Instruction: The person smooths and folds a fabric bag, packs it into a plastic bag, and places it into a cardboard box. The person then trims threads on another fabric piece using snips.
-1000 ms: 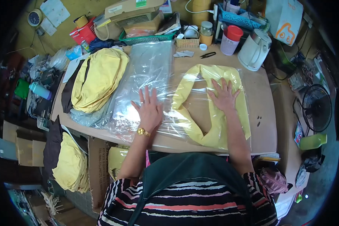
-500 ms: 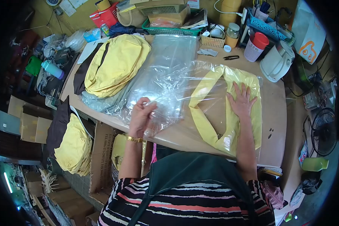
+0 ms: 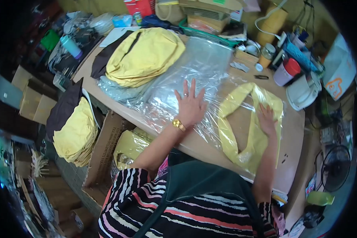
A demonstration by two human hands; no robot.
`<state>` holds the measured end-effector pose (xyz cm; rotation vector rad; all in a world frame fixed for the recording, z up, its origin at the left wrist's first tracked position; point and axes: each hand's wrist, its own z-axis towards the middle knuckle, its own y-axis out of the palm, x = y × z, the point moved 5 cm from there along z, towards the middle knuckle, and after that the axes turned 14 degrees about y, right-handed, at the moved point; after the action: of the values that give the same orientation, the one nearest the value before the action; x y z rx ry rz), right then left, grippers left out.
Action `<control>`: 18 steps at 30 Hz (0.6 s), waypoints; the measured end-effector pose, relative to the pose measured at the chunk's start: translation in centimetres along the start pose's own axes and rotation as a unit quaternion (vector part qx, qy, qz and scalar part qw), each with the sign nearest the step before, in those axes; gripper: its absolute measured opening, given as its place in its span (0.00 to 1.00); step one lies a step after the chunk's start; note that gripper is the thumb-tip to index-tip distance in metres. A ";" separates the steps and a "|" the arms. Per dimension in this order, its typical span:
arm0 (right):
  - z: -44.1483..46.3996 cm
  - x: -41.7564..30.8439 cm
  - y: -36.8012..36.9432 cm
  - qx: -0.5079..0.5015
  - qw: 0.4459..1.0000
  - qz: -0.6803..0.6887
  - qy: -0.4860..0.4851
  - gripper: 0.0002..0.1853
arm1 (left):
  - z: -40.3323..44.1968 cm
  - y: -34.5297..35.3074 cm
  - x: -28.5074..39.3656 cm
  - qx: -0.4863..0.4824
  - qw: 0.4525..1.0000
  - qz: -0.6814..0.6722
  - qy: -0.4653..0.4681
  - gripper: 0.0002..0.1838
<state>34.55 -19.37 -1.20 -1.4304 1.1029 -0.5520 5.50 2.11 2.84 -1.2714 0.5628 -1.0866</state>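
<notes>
A yellow cloth piece in a clear plastic bag lies on the brown table, shaped like a loop around an opening. My right hand rests on its right side through the film, fingers spread. With fingers apart, my left hand lies on crinkled clear plastic between the stacked clear bags and the bagged cloth. A gold watch is on my left wrist. Left of the clear bags sits a pile of folded yellow cloth with a dark cloth beside it.
Snips, a pink cup and a kettle stand or lie at the back right. A green basket is at the back. Below the table's left edge are more yellow cloths and an open carton.
The view has turned and shifted. My left hand, curled half a second ago, is now spread flat on the plastic nearer the bagged cloth. My right hand stays on the cloth.
</notes>
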 end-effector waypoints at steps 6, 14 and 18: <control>-3.4 11.9 -2.8 0.123 0.992 0.011 0.005 0.31 | -0.4 -3.4 -2.0 0.078 0.941 -0.295 -0.147 0.45; -11.2 -1.5 -11.0 -0.004 0.982 0.187 -0.036 0.22 | -9.0 -6.9 -10.0 0.279 0.902 -0.329 -0.029 0.28; -15.9 -18.3 -13.3 -0.018 0.935 0.265 -0.234 0.16 | -22.3 -8.8 -19.0 0.306 0.850 -0.394 -0.168 0.22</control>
<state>17.06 -13.32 19.35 -1.1402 1.0475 0.1914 -24.25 8.85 1.21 -1.0714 -0.6183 -1.4972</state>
